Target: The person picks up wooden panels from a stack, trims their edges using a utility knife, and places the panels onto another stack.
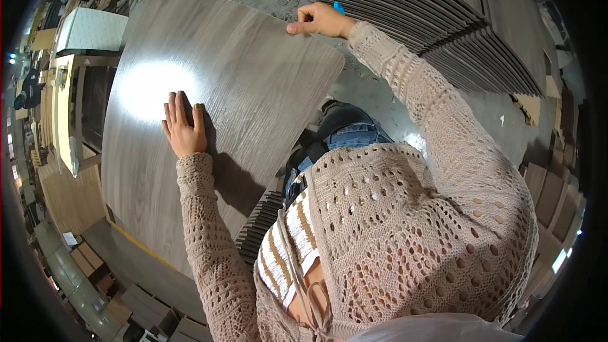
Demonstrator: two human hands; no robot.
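Observation:
A large wood-grain panel (pixel 266 88), grey-brown with rounded corners, lies in front of me, a bright light glaring off its left part. My left hand (pixel 182 130) rests flat on its face, fingers extended and slightly apart. At the panel's far right edge is my right hand (pixel 324 20), its fingers curled and the thumb pressed near the rim. A small blue piece (pixel 339 8) shows just behind the knuckles; whether it belongs to something in the fist is hidden.
Thick stacks of similar panels (pixel 405 12) stand at the far right. Below the panel, another dark-edged stack (pixel 259 218) shows beside my body. On the left are a wooden frame (pixel 85 98) and a white box-like piece (pixel 92 28). A yellow line (pixel 142 247) crosses the floor.

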